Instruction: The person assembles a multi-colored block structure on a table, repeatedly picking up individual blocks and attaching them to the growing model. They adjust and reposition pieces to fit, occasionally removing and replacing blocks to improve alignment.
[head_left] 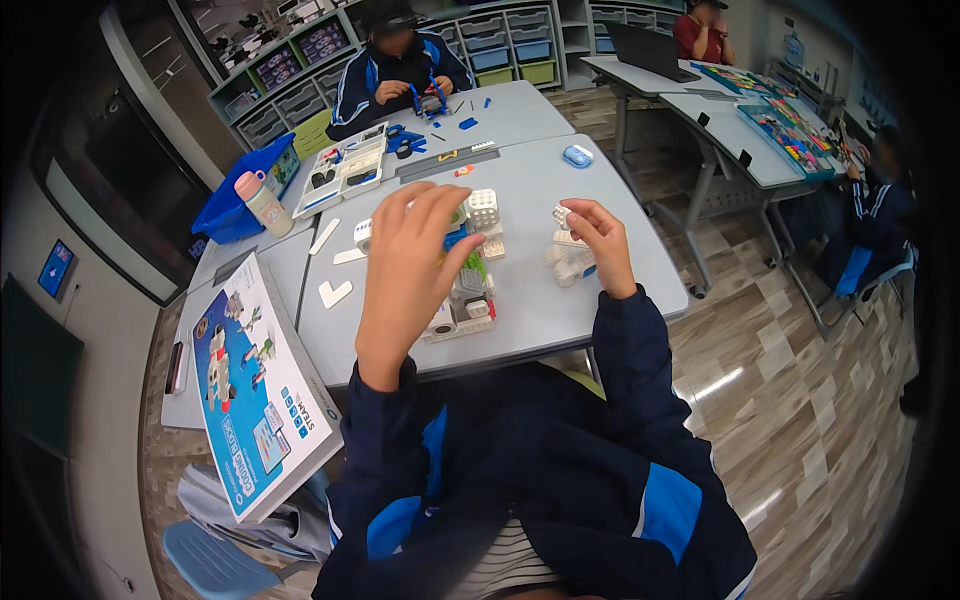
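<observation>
1. The left hand (410, 262) is spread over the top of a block model (468, 285) on the grey table (545, 180). Its fingers curl down onto the upper blocks, and the thumb reaches toward a white studded block (483, 208) at the model's top right. The hand rests on the model, but how firmly it grips cannot be told, because the palm hides the contact.
2. The right hand (600, 245) pinches a small white piece (562, 216) between thumb and fingertips, closed on it and held just above a small white block cluster (568, 260) standing on the table.
3. The model stands near the table's front edge, between the two hands. It is mostly white with blue and green parts (the lower part shows white wheels or round pieces).
4. Loose flat white pieces (333, 293) lie on the table to the left of the model.
5. Further left, a box with a blue printed lid (255, 395) sits tilted at the table's corner.
6. Behind it are a pink-capped bottle (262, 202), a blue bin (232, 205) and a white parts tray (345, 170).
7. A small blue and white oval object (577, 155) lies further back on the table.
8. Across the table, another person in a blue jacket (398, 75) handles a blue model.
</observation>
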